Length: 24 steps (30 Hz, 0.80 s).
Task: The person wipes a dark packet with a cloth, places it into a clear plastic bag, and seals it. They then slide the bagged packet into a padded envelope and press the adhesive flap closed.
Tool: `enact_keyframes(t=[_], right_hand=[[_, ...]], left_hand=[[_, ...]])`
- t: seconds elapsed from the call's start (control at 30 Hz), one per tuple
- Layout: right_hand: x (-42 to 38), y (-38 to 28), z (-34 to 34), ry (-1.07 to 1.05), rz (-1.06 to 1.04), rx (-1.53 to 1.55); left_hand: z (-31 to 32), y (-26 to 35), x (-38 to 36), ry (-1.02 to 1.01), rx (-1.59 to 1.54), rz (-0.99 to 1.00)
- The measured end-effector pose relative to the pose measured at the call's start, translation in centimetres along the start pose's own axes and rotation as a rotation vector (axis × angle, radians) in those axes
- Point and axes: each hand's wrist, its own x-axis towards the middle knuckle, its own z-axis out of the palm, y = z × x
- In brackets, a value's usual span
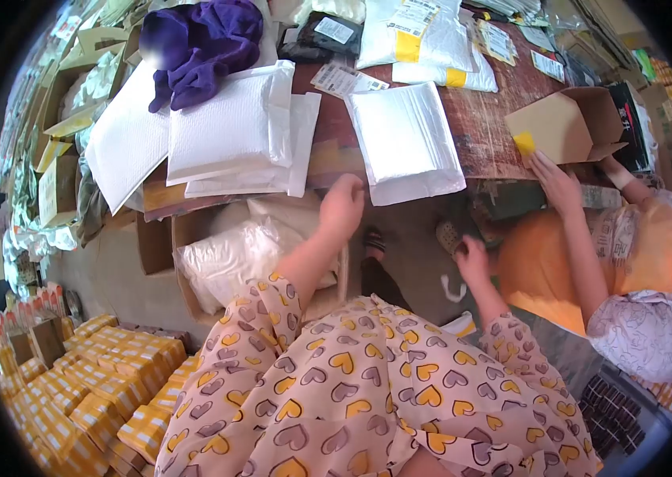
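Note:
My left hand (341, 208) is at the table's front edge, between two groups of white padded envelopes; its fingers are curled in, and what they hold, if anything, is hidden. Just right of it, a white padded envelope (407, 143) lies partly over the edge. On its other side are stacked white padded envelopes (228, 127), with a purple cloth (209, 48) on top. My right hand (472, 261) hangs in front of the table, fingers loosely bent and apart, with nothing visible in them. A curled white strip (453, 289) shows just below it.
At right a co-worker (638, 254) touches an open cardboard box (554, 123). Labelled parcels (423, 36) lie at the table's back. Beneath the table is a carton with plastic-wrapped contents (232, 258). Yellow-and-white packages (97, 381) are stacked at lower left.

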Motion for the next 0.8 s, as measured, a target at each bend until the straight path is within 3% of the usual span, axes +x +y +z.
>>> enact_keyframes(t=[0.03,0.07,0.1,0.13,0.2,0.23,0.3,0.43,0.57,0.63,0.77,0.8], right_hand=[[1.1,-3.3,-3.0,0.090,-0.042,0.172],[2.2,-5.9,-5.3,0.241,-0.188,0.136],[3.2,-7.8,-7.0,0.390,-0.331,0.096],[4.2,-9.4,-8.4,0.388,-0.324,0.097],[6.4,-11.4,-9.9,0.237,-0.696,-0.095],[7.5,-11.4,-9.3,0.238,-0.696,-0.094],[9.5,-11.5,-8.2,0.255,-0.941,-0.359],[12.4,-11.3,-8.8,0.238,-1.100,-0.229],[13.0,-12.9,-11.1,0.220,-1.220,-0.181],[13.7,-13.7,-11.4,0.066,-1.308,-0.053],[14.8,-11.3,-8.6,-0.054,-1.172,0.035],[14.8,-10.9,-8.4,-0.136,-1.043,0.104]], left_hand=[[-0.4,0.5,-0.4,0.151,0.288,0.240],[-0.6,0.5,-0.3,0.148,0.294,0.239],[-0.7,0.5,-0.1,0.202,0.457,0.550],[-0.6,0.6,0.0,0.251,0.613,0.865],[-0.6,1.9,0.4,0.194,0.668,0.943],[-0.6,2.3,0.6,0.142,0.727,1.019],[-0.6,2.3,1.7,0.117,0.725,1.014],[-1.0,1.9,3.0,-0.050,0.681,1.075],[-1.3,1.2,3.7,-0.188,0.711,0.976],[-1.2,1.1,3.7,-0.211,0.749,0.917],[-0.9,1.8,3.3,-0.207,0.751,0.886],[-0.8,1.3,3.4,-0.178,0.636,0.857]])
